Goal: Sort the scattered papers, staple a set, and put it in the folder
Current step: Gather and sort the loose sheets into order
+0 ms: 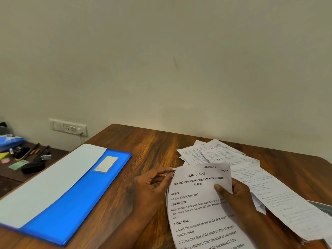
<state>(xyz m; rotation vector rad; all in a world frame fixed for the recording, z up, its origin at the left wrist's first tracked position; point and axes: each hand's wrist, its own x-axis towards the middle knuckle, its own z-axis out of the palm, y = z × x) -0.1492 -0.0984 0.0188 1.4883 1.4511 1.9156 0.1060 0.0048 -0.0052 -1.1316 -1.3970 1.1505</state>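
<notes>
Hands: your left hand [152, 184] pinches the top-left corner of the printed set [201, 203], and your right hand [237, 196] grips its right edge with the thumb [221, 190] laid across the front. So both are grasping paper, nothing's loose.
Why that grip: looks to me like you're squaring up the sheets, since a few edges peek out at the left side under the top page.
Top page: printed task sheet, facing you, so it reads as the cover of the set.
Loose papers: handwritten sheets [224, 157] fanned out on the table [152, 141] behind and to the right of your hands, still unsorted I'd guess.
Folder: blue folder [71, 203] lying open well to your left, a pale sheet [53, 180] inside, ready to take the set.
Stapler: can't spot one for sure.
</notes>
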